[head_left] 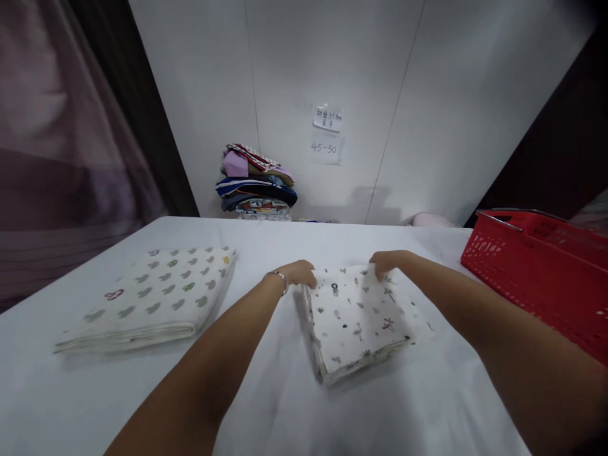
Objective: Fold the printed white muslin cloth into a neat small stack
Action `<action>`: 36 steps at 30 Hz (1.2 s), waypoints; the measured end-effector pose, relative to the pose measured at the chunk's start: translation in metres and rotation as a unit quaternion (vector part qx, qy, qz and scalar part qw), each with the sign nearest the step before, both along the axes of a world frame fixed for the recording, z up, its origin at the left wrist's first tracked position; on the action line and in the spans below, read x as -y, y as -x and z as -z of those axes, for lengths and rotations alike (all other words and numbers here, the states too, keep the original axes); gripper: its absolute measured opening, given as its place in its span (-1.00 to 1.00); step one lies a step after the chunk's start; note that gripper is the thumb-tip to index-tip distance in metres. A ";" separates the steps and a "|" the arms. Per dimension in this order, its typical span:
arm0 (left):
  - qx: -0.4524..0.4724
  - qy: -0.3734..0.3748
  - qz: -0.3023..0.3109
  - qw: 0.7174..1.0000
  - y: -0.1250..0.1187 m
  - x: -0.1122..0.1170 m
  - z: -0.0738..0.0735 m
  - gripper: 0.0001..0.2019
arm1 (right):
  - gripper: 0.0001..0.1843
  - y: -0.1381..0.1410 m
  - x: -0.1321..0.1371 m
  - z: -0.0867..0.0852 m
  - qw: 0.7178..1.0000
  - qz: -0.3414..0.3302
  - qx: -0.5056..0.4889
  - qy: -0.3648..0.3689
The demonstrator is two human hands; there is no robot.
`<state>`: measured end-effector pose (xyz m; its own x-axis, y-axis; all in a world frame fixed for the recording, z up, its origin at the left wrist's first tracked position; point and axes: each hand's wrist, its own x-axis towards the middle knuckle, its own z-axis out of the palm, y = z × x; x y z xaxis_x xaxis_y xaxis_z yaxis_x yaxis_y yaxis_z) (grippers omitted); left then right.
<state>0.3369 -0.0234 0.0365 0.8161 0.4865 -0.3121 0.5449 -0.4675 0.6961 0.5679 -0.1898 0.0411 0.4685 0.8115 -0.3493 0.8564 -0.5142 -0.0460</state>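
A folded white cloth with small plant prints (363, 323) lies on the white table (285, 405) in front of me. My left hand (298, 273), a bracelet at its wrist, is curled on the cloth's far left corner. My right hand (388, 261) is curled on the cloth's far edge, fingers pressed onto the fabric. Both hands grip the far end of the same folded cloth.
A second folded white cloth with grey prints (156, 297) lies at the left of the table. A red plastic basket (541, 272) stands at the right edge. A pile of folded coloured clothes (256, 183) sits against the white wall, under two paper notes (327, 134).
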 end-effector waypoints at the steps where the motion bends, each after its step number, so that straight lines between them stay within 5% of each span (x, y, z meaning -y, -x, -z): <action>1: 0.011 -0.021 -0.002 1.000 -0.001 0.001 -0.009 -0.68 | -0.56 0.001 0.005 -0.011 1.000 -0.004 0.006 0.002; 8: 0.121 -0.220 -0.002 0.968 0.012 0.016 -0.094 -0.59 | -0.66 0.018 0.044 -0.108 0.990 0.002 0.117 -0.076; 11: 0.200 -0.347 0.003 0.916 0.038 0.031 -0.109 -0.66 | -0.73 0.043 0.072 -0.121 0.956 -0.030 0.229 -0.181; 14: 0.253 -0.426 0.043 0.868 0.074 0.051 -0.080 -0.61 | -0.72 0.076 0.106 -0.081 0.912 -0.092 0.301 -0.265; 19: 0.236 -0.447 0.201 0.839 0.138 0.086 0.032 -0.56 | -0.57 0.126 0.163 0.048 0.887 -0.210 0.233 -0.339; 22: 0.239 -0.458 0.236 0.823 0.163 0.104 0.075 -0.59 | -0.47 0.146 0.189 0.092 0.893 -0.218 0.183 -0.349; 25: 0.235 -0.452 0.225 0.830 0.176 0.116 0.082 -0.57 | -0.34 0.157 0.205 0.098 0.899 -0.203 0.176 -0.346; 32: 0.228 -0.327 0.230 0.888 0.197 0.126 0.060 -0.65 | -0.22 0.163 0.223 0.081 0.933 -0.174 0.108 -0.296; 36: 0.243 -0.251 0.137 0.927 0.182 0.122 0.042 -0.80 | -0.40 0.166 0.205 0.061 0.933 -0.127 0.039 -0.334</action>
